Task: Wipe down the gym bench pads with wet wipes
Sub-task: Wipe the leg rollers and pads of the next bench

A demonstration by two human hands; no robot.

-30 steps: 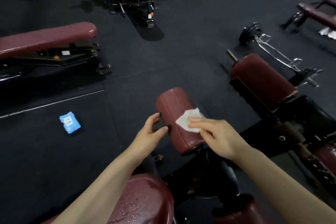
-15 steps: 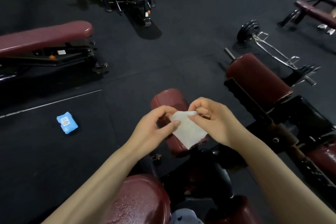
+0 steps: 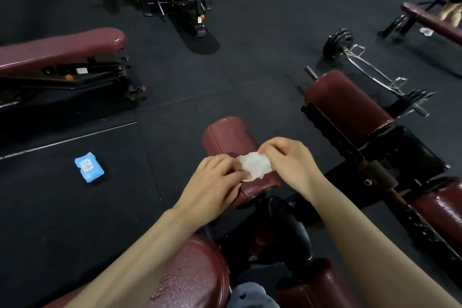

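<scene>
From my remote seat, the single head-worn wide-angle camera looks forward and steeply down over the maroon roller pad point(image 3: 230, 137), which sits close, just below frame centre. Both forearms enter from the bottom edge. Beyond the pad, the dark gym floor point(image 3: 250, 62) stretches away. No second view shares the scene.

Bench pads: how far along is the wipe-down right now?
Done, apparently: the near pad glistens with droplets, and the roller pad under the hands shows some wet specks. In hand: both the left hand and right hand pinch a crumpled white wipe above that roller, apparently refolding it. Left: the larger roller pad to the right and the long bench pad look dry. The wipe pack lies on the floor.
</scene>
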